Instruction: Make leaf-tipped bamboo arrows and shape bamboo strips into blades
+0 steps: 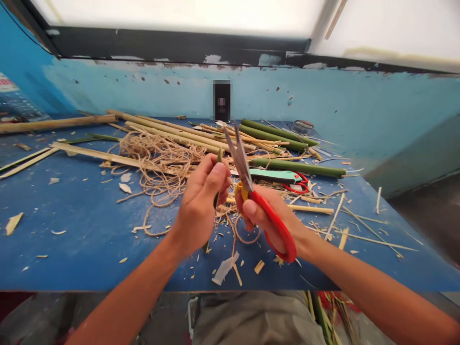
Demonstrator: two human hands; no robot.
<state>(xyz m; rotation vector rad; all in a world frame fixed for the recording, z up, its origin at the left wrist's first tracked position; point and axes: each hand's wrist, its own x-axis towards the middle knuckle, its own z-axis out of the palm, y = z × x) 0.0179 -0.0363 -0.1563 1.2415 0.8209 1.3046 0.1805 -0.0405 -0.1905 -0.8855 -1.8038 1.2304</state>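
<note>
My left hand (203, 201) is closed around a thin green bamboo strip (220, 155), whose tip sticks up past the thumb and whose lower end shows below the palm. In my right hand (264, 211) is a pair of scissors (273, 223) with red and yellow handles. Their blades point up and stand slightly parted, just right of the strip and apart from it. Behind my left hand lies a loose tangle of brown twine (158, 153), and one strand loops down beneath both hands.
Bamboo poles (179, 132) and green bamboo stalks (275, 134) lie toward the wall. A green-and-black handled tool (276, 175) rests right of my hands beside red handles (300, 183). Shavings litter the blue table (89, 230). A dark phone-like object (222, 103) leans on the wall.
</note>
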